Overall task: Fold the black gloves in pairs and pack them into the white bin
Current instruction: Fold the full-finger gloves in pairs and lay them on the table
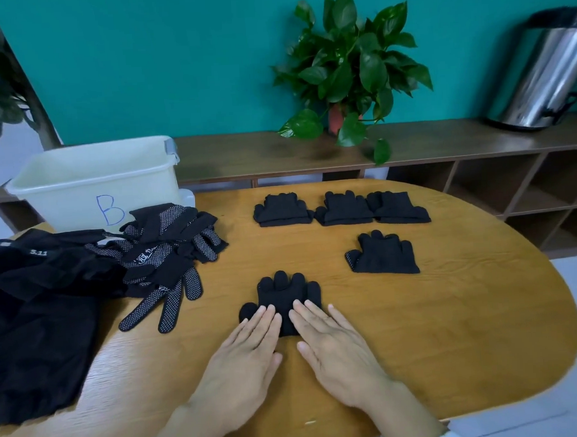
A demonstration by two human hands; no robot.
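While both hands are pressing flat on the folded pair (286,297), left hand (244,357) and right hand (334,346) are lying fingers straight, gripping nothing; the pair's fingertips are pointing away, and the bin (78,192) is standing far-left, nearer the left hand.

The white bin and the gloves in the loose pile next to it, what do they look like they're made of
The white bin looks like moulded plastic: smooth, slightly glossy, thin walls with a rolled rim. The gloves in the loose pile look like black knitted fabric, matte and limp, with rows of small pale grip dots, probably rubber or PVC, though that cannot be told for sure.
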